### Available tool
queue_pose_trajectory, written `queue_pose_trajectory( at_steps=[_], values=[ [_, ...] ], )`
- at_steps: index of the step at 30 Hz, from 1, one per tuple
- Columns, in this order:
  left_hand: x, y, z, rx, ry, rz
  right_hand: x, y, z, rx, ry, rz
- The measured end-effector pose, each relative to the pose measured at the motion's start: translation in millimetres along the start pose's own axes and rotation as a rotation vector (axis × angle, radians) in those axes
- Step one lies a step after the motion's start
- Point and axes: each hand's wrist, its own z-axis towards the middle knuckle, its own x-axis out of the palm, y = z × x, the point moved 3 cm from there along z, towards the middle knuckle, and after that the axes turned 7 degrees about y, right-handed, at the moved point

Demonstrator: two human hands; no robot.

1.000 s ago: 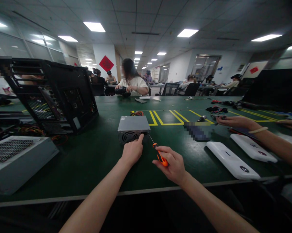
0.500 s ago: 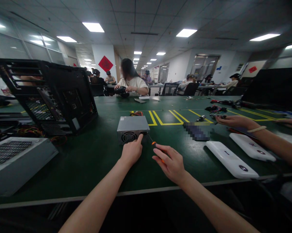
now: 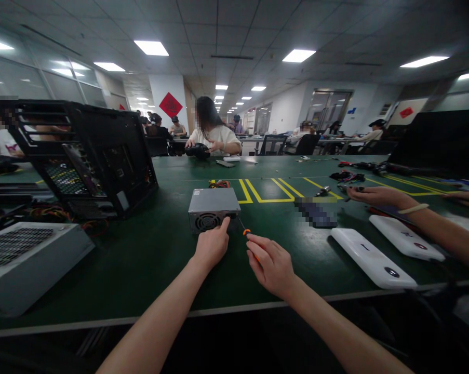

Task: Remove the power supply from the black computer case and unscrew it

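A grey power supply [image 3: 214,200] with a round fan grille on its near face sits on the green table. My left hand [image 3: 212,246] is at its near face, the index finger stretched out against the area near the dark socket and the other fingers curled below. It does not grip the box. My right hand [image 3: 271,262] is closed around a screwdriver [image 3: 246,232] with an orange and black handle. The thin shaft slants up and left to the right end of the near face. Whether the tip sits in a screw is too small to tell.
A black computer case [image 3: 102,156] and a larger grey power supply [image 3: 31,259] stand left. On the right lie a dark phone-like slab [image 3: 316,213], two white devices [image 3: 370,258] and cables [image 3: 347,176]. A co-worker's hand [image 3: 374,196] reaches in from the right; another person sits opposite.
My right hand's fingers have drawn closer together around the screwdriver handle. My left hand and the power supply stay nearly where they were. The person opposite has shifted the black object they hold.
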Motion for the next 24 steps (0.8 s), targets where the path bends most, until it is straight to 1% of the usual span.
queue_pose_trajectory(
  at_steps=[5, 9, 12, 16, 19, 21, 24],
  values=[
    [1.9, 1.4, 0.4, -0.011, -0.012, 0.013, -1.6, -4.5, -1.7, 0.074, -0.025, -0.011],
    [3.8, 2.3, 0.1, 0.017, -0.031, 0.010, 1.7, 0.4, 0.6, 0.041, -0.012, 0.002],
    [4.9, 3.2, 0.3, 0.024, -0.050, 0.005, 1.7, 0.3, 1.5, 0.015, -0.043, 0.010],
    [4.7, 3.1, 0.8, 0.024, -0.075, -0.012, -2.7, -7.3, 0.0, 0.099, -0.105, 0.004],
    [4.3, 3.2, 0.6, -0.002, -0.092, -0.031, -4.3, -8.1, -0.9, 0.136, -0.096, -0.016],
    [4.2, 3.5, 0.3, -0.021, -0.100, -0.042, -3.2, -5.0, -0.6, 0.116, -0.068, -0.010],
    [4.3, 3.5, 0.2, -0.025, -0.097, -0.049, 0.9, 1.2, 0.4, 0.011, -0.002, 0.011]
  ],
)
